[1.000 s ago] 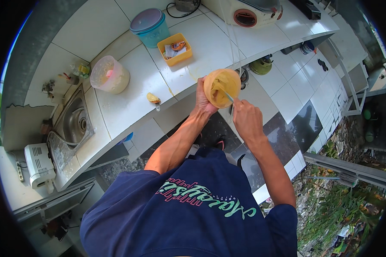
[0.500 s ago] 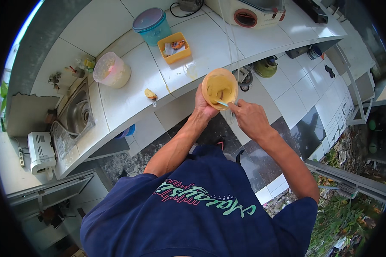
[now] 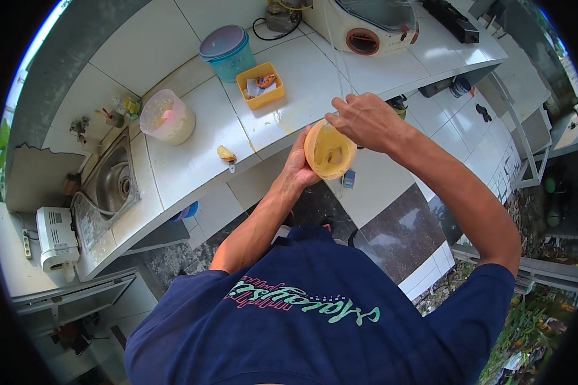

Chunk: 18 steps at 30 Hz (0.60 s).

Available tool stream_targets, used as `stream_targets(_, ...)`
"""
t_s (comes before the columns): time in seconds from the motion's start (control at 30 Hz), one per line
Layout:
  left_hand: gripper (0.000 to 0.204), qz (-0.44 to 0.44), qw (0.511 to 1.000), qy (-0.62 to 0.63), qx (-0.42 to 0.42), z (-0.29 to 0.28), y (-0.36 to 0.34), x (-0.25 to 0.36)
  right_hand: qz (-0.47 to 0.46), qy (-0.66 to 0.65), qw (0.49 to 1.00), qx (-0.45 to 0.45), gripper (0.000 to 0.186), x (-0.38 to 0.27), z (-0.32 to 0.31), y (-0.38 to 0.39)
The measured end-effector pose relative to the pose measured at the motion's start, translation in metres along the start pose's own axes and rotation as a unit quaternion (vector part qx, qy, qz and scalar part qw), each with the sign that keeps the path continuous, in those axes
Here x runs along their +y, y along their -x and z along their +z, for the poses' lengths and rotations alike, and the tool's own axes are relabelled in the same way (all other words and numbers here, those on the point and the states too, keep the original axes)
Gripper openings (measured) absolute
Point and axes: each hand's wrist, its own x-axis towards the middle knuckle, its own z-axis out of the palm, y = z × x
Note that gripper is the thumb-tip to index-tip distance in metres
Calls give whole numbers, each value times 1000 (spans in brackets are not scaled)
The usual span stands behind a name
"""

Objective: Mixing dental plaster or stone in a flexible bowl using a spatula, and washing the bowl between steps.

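Left hand (image 3: 300, 168) grips the yellow bowl (image 3: 329, 151) from behind, mouth tilted toward the person, held just off the counter edge (image 3: 273, 138). Right hand (image 3: 365, 120) rests fingers on its upper rim; closure unclear. Yellow tray (image 3: 261, 85) well beyond.

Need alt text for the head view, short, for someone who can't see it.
Seen from above, a person in a navy printed t-shirt holds a small round yellow plastic bowl in the left hand while the right hand reaches over its rim. Beyond is a white tiled counter with a steel sink, a lidded teal tub and a square yellow tray.
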Motion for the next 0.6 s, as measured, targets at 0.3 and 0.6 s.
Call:
stream_targets(0.3,53,129,989,-74,-9,-14,3,25,365,-439,811,-129,21,-67,53,29)
stream_targets(0.6,62,192,977,15,-94,-25,2,13,351,-331,876,-24,19,-54,25,4)
